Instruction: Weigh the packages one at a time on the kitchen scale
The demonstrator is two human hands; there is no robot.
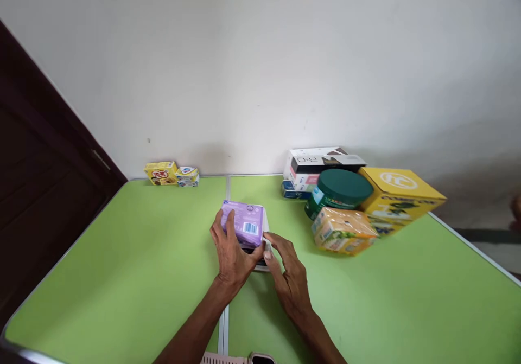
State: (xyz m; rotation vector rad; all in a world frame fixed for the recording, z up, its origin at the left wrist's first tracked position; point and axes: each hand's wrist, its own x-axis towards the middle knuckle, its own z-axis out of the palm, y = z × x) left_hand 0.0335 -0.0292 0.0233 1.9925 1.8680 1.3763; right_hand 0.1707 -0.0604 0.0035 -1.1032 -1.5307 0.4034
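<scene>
A purple pack (pixel 242 224) with a barcode on its upper face lies over a white, flat device (pixel 265 224) with a dark strip at its front, probably a scale. My left hand (pixel 233 247) grips the pack, fingers over its left and top and thumb at the front right corner. Close by, my right hand (pixel 287 272) has its index finger and thumb apart at that same corner, by the device's right edge. Whether its fingertips touch the pack I cannot tell. Most of the device is covered by the pack and my left hand.
At the right stand a dark green tub (pixel 340 190), an orange wrapped pack (pixel 344 231), a large yellow box (pixel 401 190) and stacked boxes (pixel 321 160). Small yellow boxes (pixel 161 174) sit by the wall at the back left. A pale strap-like item (pixel 228 358) shows at the bottom edge.
</scene>
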